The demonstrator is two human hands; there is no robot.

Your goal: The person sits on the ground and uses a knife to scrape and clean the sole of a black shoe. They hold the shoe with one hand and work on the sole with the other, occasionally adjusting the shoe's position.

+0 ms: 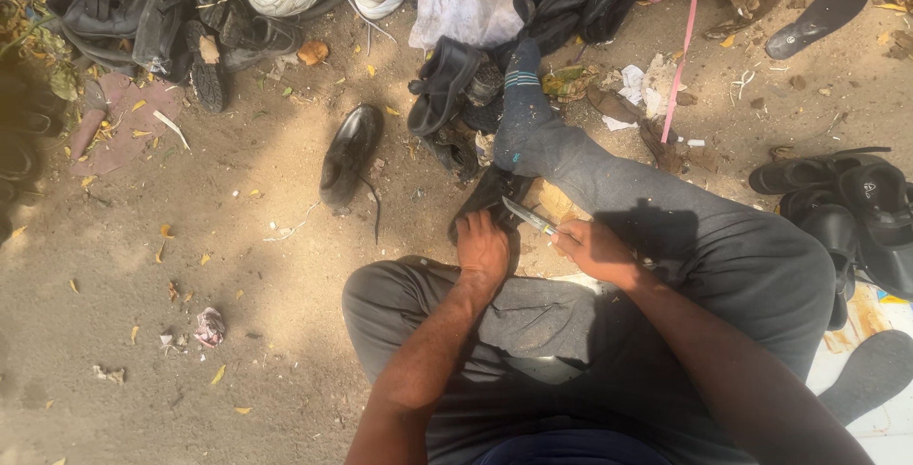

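My forearms come up from the bottom edge, over my grey trousers, with my lap cut off below. My left hand is curled down over the near end of a dark shoe that lies on the ground just beyond my bent knee; my fingers cover that end, so I cannot make out how tight the grip is. My right hand is closed round the handle of a small knife, and the handle itself is hidden inside my fist. The blade points left toward the shoe, its tip just above my left hand, between both hands. The shoe sits in shadow against my outstretched leg and its shape is hard to read. My sock reaches up toward a heap of dark footwear. A lone black dress shoe lies apart on the dirt to the left. Black sandals lie at the right edge, partly cut off.
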